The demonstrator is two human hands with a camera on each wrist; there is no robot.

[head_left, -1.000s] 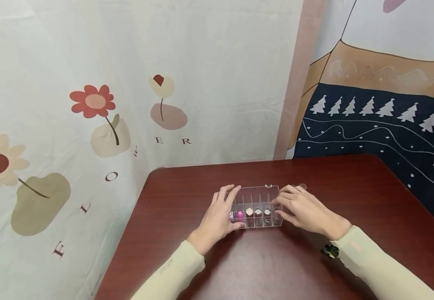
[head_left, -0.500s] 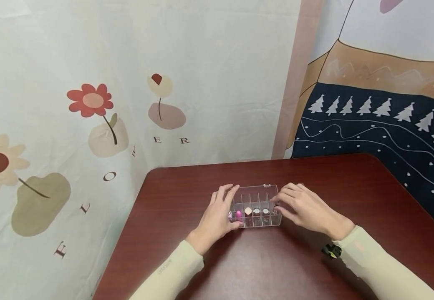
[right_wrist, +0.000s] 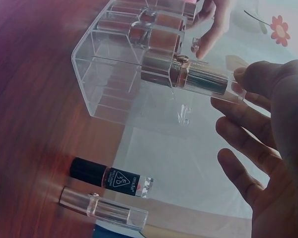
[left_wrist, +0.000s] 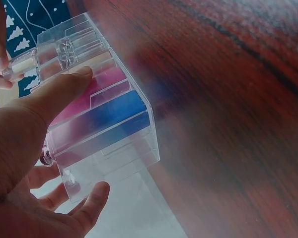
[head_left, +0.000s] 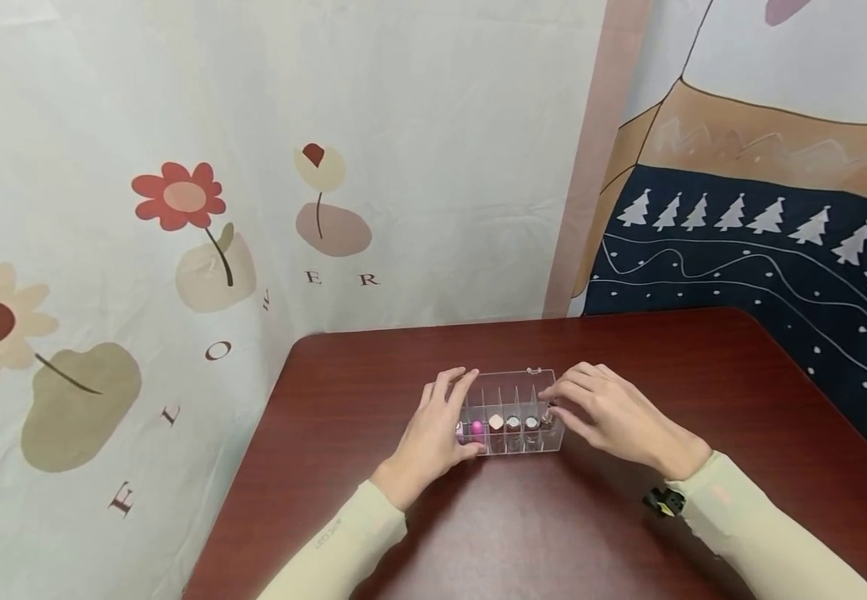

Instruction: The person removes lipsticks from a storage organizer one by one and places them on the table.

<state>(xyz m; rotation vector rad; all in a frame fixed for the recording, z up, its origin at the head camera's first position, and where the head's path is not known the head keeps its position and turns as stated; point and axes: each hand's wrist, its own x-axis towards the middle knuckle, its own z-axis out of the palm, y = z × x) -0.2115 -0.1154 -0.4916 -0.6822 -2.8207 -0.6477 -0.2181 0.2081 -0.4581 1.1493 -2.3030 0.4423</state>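
Note:
A clear compartmented box [head_left: 519, 443] stands on the table, with several lipstick tubes upright in its front row. My left hand [head_left: 433, 433] grips its left end; in the left wrist view the thumb of that hand [left_wrist: 25, 129] lies along the front wall, near pink and blue tubes. At the right end my right hand [head_left: 613, 412] pinches a clear-capped tube by its top. The right wrist view shows this tube [right_wrist: 203, 82] partly inside the end compartment, between thumb and fingers of the right hand [right_wrist: 283, 119].
Beside the box, in the right wrist view, a black tube [right_wrist: 114, 177] and a clear-capped tube [right_wrist: 107, 208] stand on the table. The reddish-brown table [head_left: 538, 533] meets a printed curtain [head_left: 441, 167] at the back.
My right hand has shifted slightly, and the tube at its fingertips shows more plainly at the box's right end. My left hand keeps its grip on the box.

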